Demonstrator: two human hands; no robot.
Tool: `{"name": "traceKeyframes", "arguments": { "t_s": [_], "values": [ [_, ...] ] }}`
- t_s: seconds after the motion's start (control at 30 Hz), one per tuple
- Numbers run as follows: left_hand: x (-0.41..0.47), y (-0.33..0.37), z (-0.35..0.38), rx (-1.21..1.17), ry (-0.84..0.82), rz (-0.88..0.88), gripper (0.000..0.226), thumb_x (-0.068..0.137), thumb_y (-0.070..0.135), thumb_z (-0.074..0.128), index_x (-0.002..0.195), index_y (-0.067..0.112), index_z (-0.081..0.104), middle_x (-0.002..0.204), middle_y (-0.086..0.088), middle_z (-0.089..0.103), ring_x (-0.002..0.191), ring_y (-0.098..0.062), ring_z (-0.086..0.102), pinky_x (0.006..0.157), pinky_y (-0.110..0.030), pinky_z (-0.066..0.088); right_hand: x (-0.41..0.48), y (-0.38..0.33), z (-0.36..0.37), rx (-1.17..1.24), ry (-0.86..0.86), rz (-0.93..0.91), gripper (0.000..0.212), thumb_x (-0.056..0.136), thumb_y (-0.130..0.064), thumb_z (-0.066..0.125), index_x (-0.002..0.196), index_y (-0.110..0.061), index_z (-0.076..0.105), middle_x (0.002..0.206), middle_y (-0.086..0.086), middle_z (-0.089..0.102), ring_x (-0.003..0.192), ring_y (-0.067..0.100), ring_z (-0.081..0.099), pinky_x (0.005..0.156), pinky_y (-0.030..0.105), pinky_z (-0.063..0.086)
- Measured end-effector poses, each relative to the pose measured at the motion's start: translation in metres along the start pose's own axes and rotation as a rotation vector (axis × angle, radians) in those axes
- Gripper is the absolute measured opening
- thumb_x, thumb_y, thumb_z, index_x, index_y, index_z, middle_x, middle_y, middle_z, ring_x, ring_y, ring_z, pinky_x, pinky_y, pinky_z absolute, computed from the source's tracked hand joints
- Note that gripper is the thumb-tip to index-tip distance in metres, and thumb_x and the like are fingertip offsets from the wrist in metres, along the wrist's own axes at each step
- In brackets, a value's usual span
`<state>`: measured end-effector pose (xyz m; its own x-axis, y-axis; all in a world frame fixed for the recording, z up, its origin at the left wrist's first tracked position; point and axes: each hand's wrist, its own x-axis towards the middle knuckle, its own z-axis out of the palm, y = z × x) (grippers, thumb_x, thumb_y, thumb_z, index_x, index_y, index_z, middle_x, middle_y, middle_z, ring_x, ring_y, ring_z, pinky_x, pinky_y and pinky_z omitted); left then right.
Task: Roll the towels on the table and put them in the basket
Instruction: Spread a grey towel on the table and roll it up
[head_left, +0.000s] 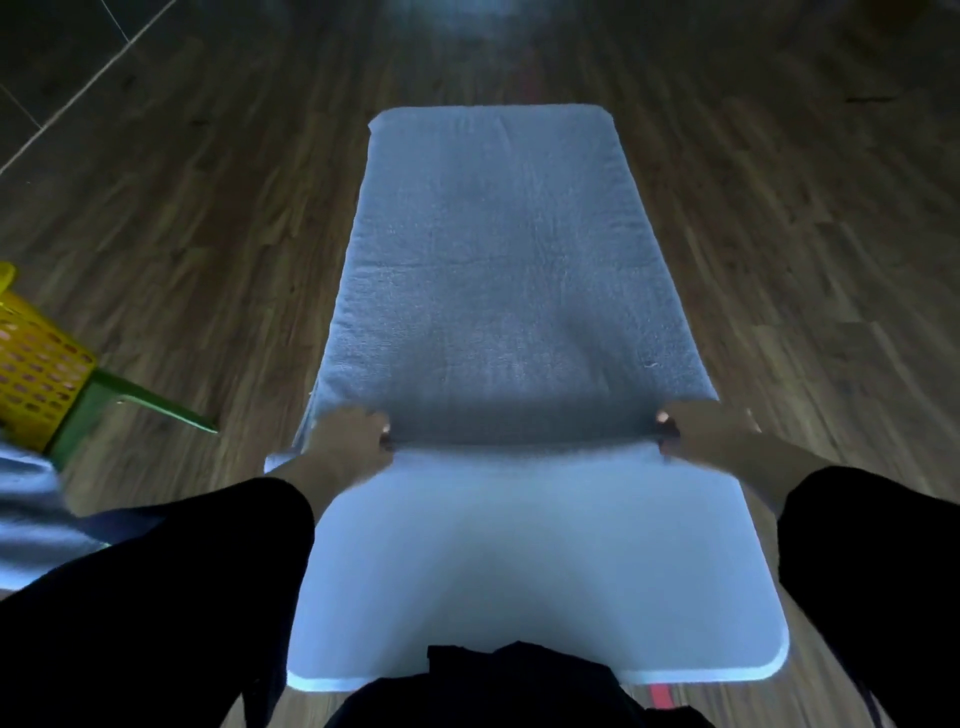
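Likely a dim room in a home, set up for laundry: a wood-plank bench (208, 208) with a pale towel (493, 260) spread across it, a yellow perforated plastic basket (36, 358) at its left, and dark floor tiles (47, 52) beyond the bench's edge.

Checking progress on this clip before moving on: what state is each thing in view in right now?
Towel: spread lengthwise, creased across between the hands, not rolled.
Left hand: grips the towel's left edge at the crease.
Right hand: grips the right edge at the crease.
Basket: far left, mostly cut off; contents cannot be told.
Cloth: lies loose near the basket, unrolled.
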<state>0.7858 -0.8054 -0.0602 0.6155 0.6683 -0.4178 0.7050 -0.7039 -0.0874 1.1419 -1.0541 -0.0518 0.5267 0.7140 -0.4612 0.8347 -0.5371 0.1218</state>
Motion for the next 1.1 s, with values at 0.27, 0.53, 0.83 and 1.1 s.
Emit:
{"name": "traceKeyframes", "arguments": {
  "t_s": [0.27, 0.53, 0.83, 1.1],
  "values": [
    [-0.015, 0.017, 0.036, -0.071, 0.159, 0.037, 0.048, 0.094, 0.042, 0.052, 0.136, 0.022, 0.044, 0.133, 0.0, 0.049, 0.123, -0.022, 0.046, 0.1, -0.036, 0.039, -0.011, -0.021, 0.042, -0.001, 0.143, 0.089, 0.04, 0.088, -0.023, 0.055, 0.126, -0.023, 0.043, 0.126, 0.0, 0.047, 0.119, 0.023, 0.047, 0.088, 0.039, 0.049],
    [-0.006, 0.026, 0.009, 0.166, 0.045, -0.048, 0.034, 0.098, 0.034, 0.037, 0.122, 0.019, 0.055, 0.126, -0.003, 0.056, 0.12, -0.023, 0.048, 0.095, -0.037, 0.04, 0.001, -0.01, 0.015, -0.015, -0.038, 0.009, 0.03, 0.092, -0.032, 0.044, 0.12, -0.025, 0.055, 0.124, -0.002, 0.057, 0.117, 0.023, 0.053, 0.092, 0.038, 0.046],
    [-0.015, 0.019, 0.0, -0.034, 0.181, -0.05, 0.038, 0.098, 0.029, 0.042, 0.136, 0.024, 0.044, 0.13, -0.005, 0.053, 0.119, -0.026, 0.051, 0.092, -0.038, 0.045, 0.002, 0.002, 0.009, 0.035, 0.097, 0.149, 0.038, 0.086, -0.028, 0.045, 0.123, -0.03, 0.054, 0.127, -0.002, 0.047, 0.122, 0.024, 0.049, 0.093, 0.044, 0.044],
    [-0.019, 0.033, 0.026, 0.021, 0.133, -0.027, 0.036, 0.097, 0.031, 0.046, 0.133, 0.025, 0.044, 0.133, 0.001, 0.05, 0.121, -0.023, 0.046, 0.098, -0.037, 0.041, -0.012, -0.007, 0.029, -0.136, 0.186, 0.054, 0.032, 0.094, -0.041, 0.044, 0.123, -0.031, 0.052, 0.122, -0.007, 0.053, 0.117, 0.019, 0.052, 0.096, 0.04, 0.044]
  ]
}}
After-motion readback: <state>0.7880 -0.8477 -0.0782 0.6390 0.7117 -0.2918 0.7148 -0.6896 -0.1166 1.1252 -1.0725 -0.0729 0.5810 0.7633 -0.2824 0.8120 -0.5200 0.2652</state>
